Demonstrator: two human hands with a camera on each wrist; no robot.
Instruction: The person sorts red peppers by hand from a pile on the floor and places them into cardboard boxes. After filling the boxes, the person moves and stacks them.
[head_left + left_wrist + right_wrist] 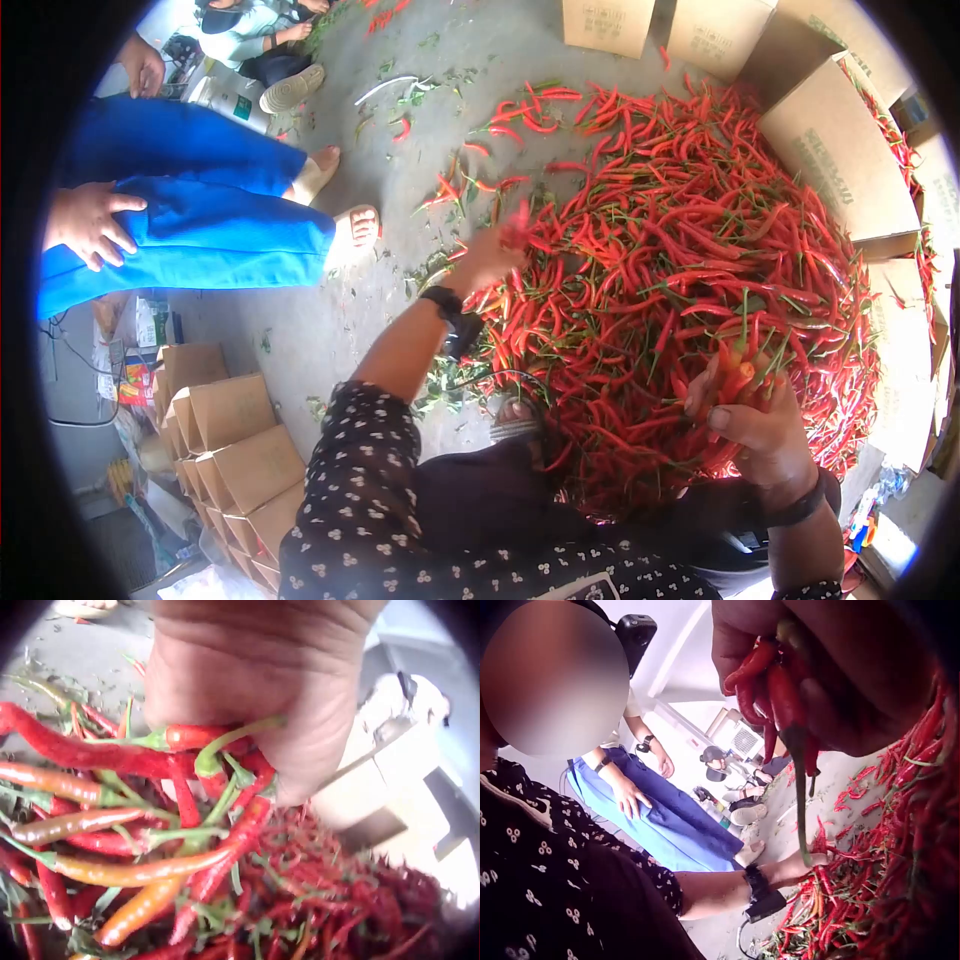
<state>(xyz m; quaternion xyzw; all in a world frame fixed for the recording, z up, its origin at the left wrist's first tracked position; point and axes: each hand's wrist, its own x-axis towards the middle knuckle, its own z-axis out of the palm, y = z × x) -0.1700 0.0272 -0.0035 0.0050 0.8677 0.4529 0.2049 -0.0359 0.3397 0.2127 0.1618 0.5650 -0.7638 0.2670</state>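
My left hand (485, 262) reaches to the left edge of a big heap of red chili peppers (660, 230). In the left wrist view its fingers curl round a few red chili peppers (199, 737), with orange and red ones lying close by; the fingertips are hidden. My right hand (770, 435) is held over the near right side of the heap. It grips a small bunch of chili peppers (738, 378), green stems pointing up. From the right wrist, the bunch (784, 697) shows between its fingers, one stem hanging down.
Cardboard boxes (835, 150) stand along the heap's right and far sides, some filled with chilies. A person in blue trousers (200, 235) sits at the left; another person (255, 40) crouches farther off. Brown boxes (235, 410) are stacked at lower left. Loose leaves litter the grey floor (310, 330).
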